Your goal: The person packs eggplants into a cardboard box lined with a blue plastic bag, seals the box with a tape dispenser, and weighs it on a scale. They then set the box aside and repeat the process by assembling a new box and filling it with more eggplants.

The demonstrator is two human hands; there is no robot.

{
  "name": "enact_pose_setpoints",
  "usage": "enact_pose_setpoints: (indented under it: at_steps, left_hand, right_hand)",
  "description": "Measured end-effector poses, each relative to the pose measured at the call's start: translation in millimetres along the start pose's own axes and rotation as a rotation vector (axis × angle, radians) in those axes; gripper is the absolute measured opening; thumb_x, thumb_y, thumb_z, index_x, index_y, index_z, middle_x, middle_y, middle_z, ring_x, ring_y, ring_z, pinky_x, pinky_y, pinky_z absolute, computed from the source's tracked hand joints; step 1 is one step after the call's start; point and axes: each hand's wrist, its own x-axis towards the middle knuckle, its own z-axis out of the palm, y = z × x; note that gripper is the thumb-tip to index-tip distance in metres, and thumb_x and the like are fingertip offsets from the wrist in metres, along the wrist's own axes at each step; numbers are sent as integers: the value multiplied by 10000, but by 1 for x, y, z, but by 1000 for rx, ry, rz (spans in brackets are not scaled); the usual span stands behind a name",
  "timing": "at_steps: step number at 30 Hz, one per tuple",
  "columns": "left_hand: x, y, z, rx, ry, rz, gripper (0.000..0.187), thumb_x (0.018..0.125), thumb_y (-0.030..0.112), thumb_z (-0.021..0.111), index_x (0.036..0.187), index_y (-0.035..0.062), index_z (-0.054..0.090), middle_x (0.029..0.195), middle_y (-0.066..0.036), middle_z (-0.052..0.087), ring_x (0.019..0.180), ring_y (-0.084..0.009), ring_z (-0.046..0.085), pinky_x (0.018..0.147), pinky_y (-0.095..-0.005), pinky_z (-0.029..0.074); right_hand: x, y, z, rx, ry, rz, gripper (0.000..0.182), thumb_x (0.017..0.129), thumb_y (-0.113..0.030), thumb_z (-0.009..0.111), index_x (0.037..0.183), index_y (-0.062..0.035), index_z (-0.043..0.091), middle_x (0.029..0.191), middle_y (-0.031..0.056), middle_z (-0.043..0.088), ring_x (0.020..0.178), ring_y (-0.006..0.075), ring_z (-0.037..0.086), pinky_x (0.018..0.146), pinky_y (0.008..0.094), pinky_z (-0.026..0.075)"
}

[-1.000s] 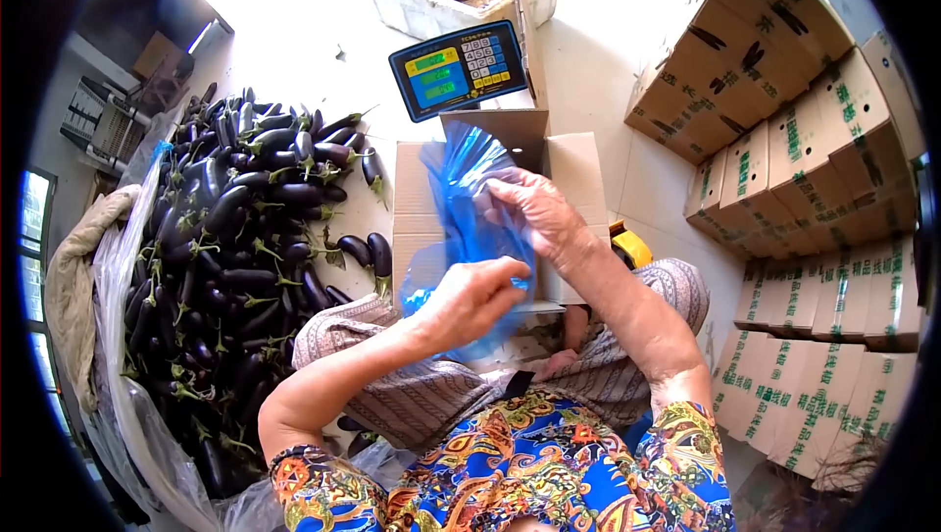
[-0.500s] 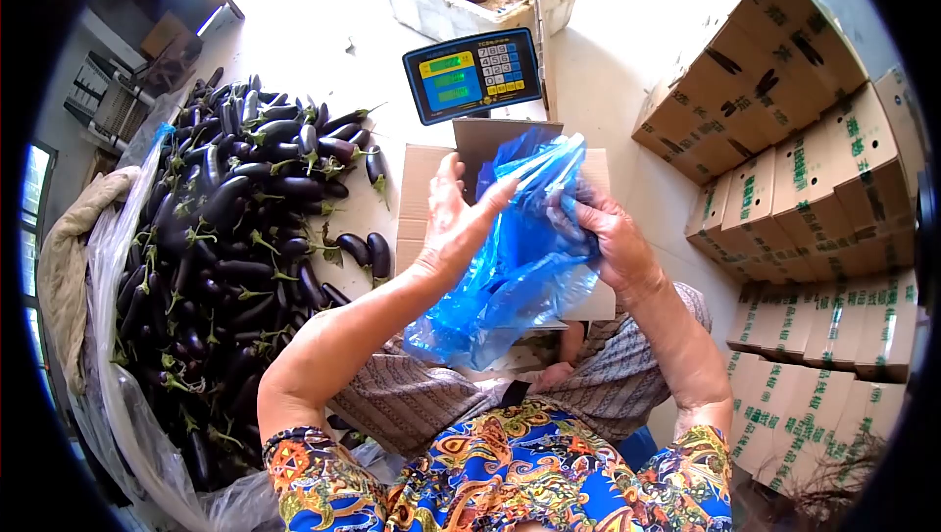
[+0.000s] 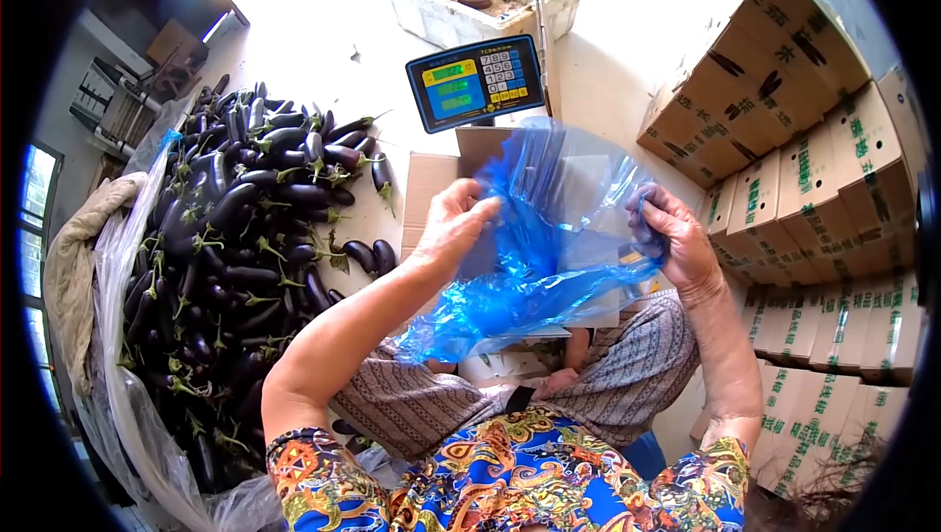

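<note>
Blue bag (image 3: 549,238) sits mid-frame, held up over an open box (image 3: 431,189), pulled wide btwn both hands. Left hand (image 3: 453,228) at 9 o'clock of the bag, fingers closed, pinching one edge; right hand (image 3: 676,233) at 3 o'clock, fist clamped on the other edge. Film looks thin and see-through, lower part crumpled and hanging at 6 o'clock. Risk, my guess: pulling harder at the pinch pts could tear it, or an edge slips out and the mouth collapses. Scale display (image 3: 476,81) at 12 o'clock, close; a swung bag could brush it. Eggplant pile (image 3: 235,228) at 9 o'clock; stems may snag the film. Stacked cartons (image 3: 814,159) at 3 o'clock.
</note>
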Motion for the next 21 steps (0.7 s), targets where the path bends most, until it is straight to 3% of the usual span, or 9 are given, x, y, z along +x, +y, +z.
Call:
enact_pose_setpoints:
  at_steps: [2,5,6,8,10,11,15,16,21]
  left_hand:
    - [11,-8,-7,93,-40,-12,206,937,204,630,1087,64,635,921,-8,638,749,-95,563,670,-269,465]
    - [19,-9,-31,-164,218,-120,81,966,174,554,984,124,615,882,1,608,728,-115,566,713,-312,519]
    - [23,-7,-44,-280,287,-132,86,982,152,517,963,115,593,904,-14,605,763,-137,589,756,-340,546]
    - [28,8,-58,-377,381,-123,118,1004,129,465,982,89,574,922,-35,603,793,-156,597,785,-369,557]
    - [35,24,-71,-467,336,-48,150,1023,120,426,995,56,558,918,-53,606,836,-172,606,803,-389,559]
    - [36,38,-70,-530,310,-19,106,1009,98,463,991,69,564,831,-34,607,727,-150,599,756,-341,550]
    - [67,40,-92,-345,373,71,173,1011,147,522,1077,15,613,884,-22,648,744,-96,596,669,-232,501]
    - [72,44,-90,-266,456,95,197,999,164,559,1076,2,643,859,-24,652,738,-91,585,674,-232,497]
    - [115,14,-125,79,480,162,274,977,232,612,1047,-21,689,840,-30,668,753,-88,579,676,-255,485]
  right_hand:
    - [0,-2,-5,29,-53,1,152,988,-132,544,1096,-67,628,849,-14,596,710,51,496,624,178,434]
    - [-6,-12,-14,-4,182,-21,141,998,-141,531,1063,-88,645,755,-67,524,593,13,415,497,150,312]
    - [-5,-10,-35,3,93,-24,145,999,-142,530,1069,-88,645,735,-73,514,578,12,397,497,155,318]
    - [-3,-7,-54,9,124,4,125,987,-145,563,1045,-90,660,741,-77,522,592,7,397,513,157,320]
    - [8,-1,-56,-169,192,-57,108,976,-144,587,1005,-89,675,733,-80,526,600,8,400,527,161,322]
    - [15,2,-58,-258,227,-88,101,971,-144,599,985,-89,683,730,-81,527,604,9,402,534,162,322]
    - [47,1,-76,-352,232,-139,135,965,-147,604,901,-75,698,683,-81,516,610,19,408,542,172,319]
    - [56,2,-80,-367,250,-147,141,968,-157,602,902,-77,698,680,-82,512,608,19,406,539,173,315]
    - [95,4,-99,-415,293,-103,222,992,-243,577,874,-95,693,667,-79,495,600,22,394,530,183,308]
